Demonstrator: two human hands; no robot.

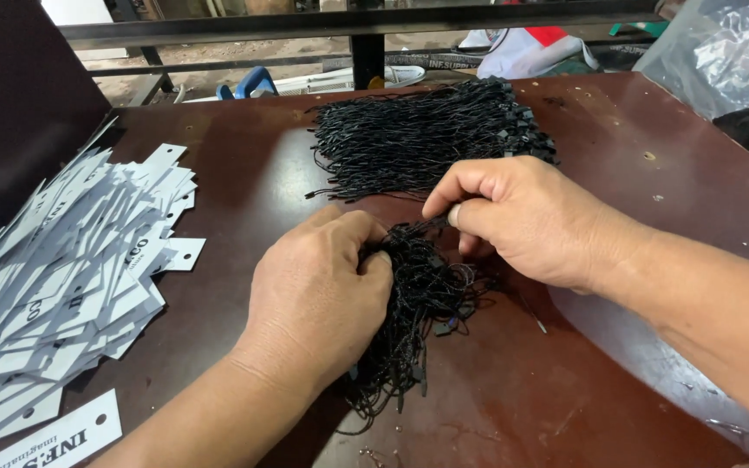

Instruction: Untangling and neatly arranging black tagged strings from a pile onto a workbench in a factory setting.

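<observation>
The left hand (318, 286) is clamping a small bundle of black tag strings (418, 303) at the counter's (565, 390) near middle, while the right hand (513, 221) is pinching one string loose. No tag looks strung: the bigger string pile (418, 139) is lying far, white paper tags (62, 277) heaped left.

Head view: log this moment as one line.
left hand: grips black string bundle | right hand: pinches a strand | spare strings behind | white tags at left

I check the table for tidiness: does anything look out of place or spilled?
The white tags lie in a loose, slumped heap at the table's left, some askew. Nothing looks damaged.
</observation>
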